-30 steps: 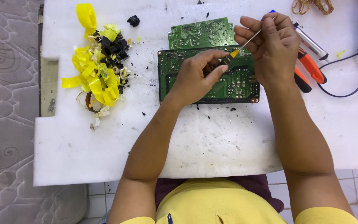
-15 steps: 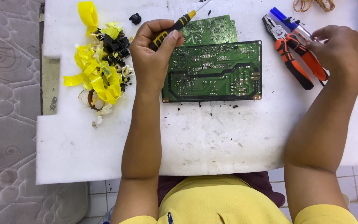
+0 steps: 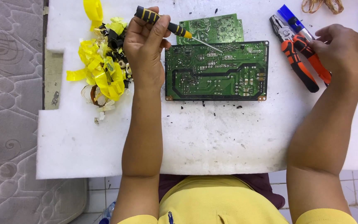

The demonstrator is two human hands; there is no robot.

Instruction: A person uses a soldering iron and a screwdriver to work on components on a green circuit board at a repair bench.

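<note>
Since half a second ago, little has shifted: the left hand (image 3: 146,45) has tipped the screwdriver (image 3: 170,27) so that its metal tip now comes down onto the large green circuit board (image 3: 216,70), where before the tool was held up over the board's top left corner. The right hand (image 3: 338,52) has stayed out at the right by the pliers.

That left hand is curled around the black-and-yellow handle, fingers wrapped over it and thumb beneath, just beside the board's left edge. The shaft slants down to the right and ends near the board's upper middle; whether the tip touches the surface is hard to tell.

Solder side up, the board lies flat on the white foam pad (image 3: 212,137), between the two hands. A smaller green board (image 3: 212,28) sits partly tucked behind its upper edge.

Loosely cupped with fingers bent, the right hand rests at the red-and-black handles of the pliers (image 3: 301,58), well apart from the board's right edge. Its fingertips touch the upper handle, though I cannot tell whether they grip it. A blue-capped tool (image 3: 291,16) lies just beside the pliers' head.

Left of the left hand lies a heap of yellow tape scraps and black parts (image 3: 102,66).
</note>
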